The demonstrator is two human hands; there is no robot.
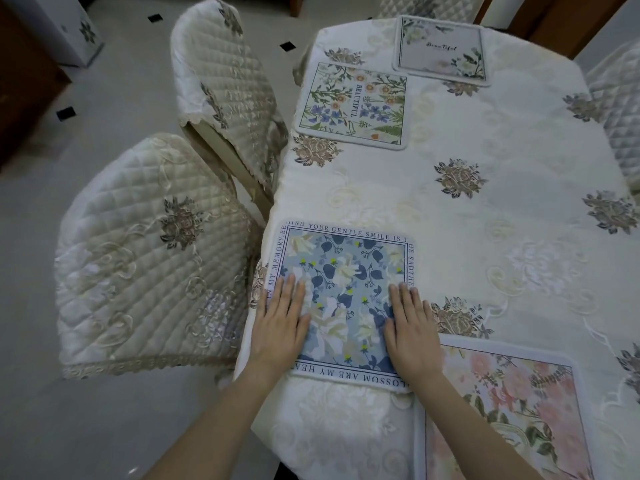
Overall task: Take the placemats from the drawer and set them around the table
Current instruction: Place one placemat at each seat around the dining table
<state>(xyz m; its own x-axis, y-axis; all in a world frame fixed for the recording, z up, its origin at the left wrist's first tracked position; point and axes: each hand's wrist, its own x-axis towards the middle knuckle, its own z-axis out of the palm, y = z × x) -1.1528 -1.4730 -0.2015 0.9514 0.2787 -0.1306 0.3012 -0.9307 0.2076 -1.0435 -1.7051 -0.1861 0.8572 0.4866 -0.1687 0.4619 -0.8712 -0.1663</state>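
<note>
- Left hand (280, 327): flat, fingers (289, 289) straight, pressing the left edge of the blue floral placemat (346, 299), near the tabletop (485, 202) edge and the quilted chair (149, 251).
- The blue mat lies directly under both palms, its far edge away from the person; both hands are equally near.
- Right hand (410, 330): flat, ungripping, on the mat's right side.
- Pink floral placemat (502, 410) just beside it, possibly touching.
</note>
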